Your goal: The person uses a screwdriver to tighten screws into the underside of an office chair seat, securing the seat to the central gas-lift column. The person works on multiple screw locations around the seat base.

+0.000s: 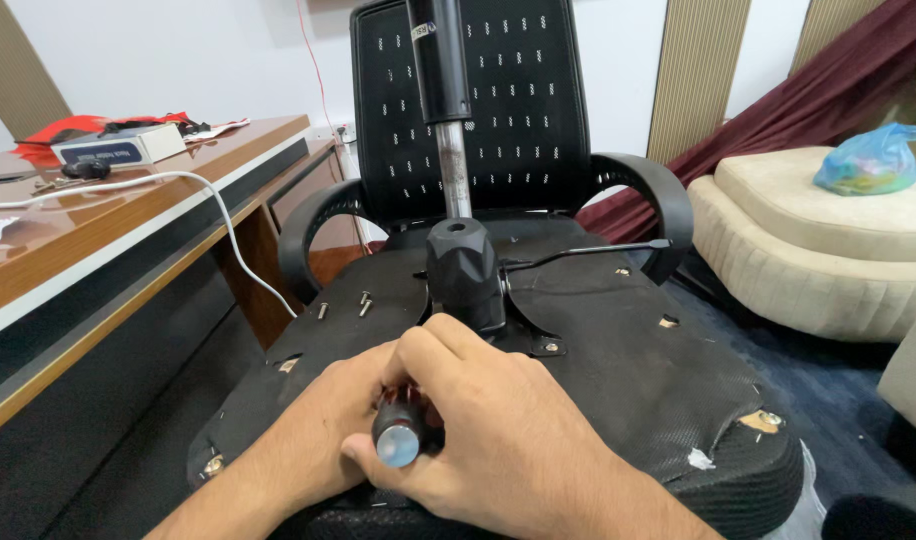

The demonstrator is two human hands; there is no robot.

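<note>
An office chair lies turned over, the black underside of its seat (618,350) facing up. A gas cylinder (444,90) stands out of the black mechanism block (465,272) at the seat's middle. A thin lever (588,252) runs right from the block. Both hands are wrapped around a screwdriver handle (397,440), dark red and black with a round grey end, held just in front of the block. My right hand (498,440) covers it from the right, my left hand (323,430) from the left. The tool's tip is hidden. Two loose screws (364,303) lie on the seat.
A wooden desk (128,215) stands at the left with a white cable (228,225), a white box (118,147) and red cloth on it. A cream sofa (828,250) with a blue plastic bag (870,160) is at the right. Dark blue carpet covers the floor.
</note>
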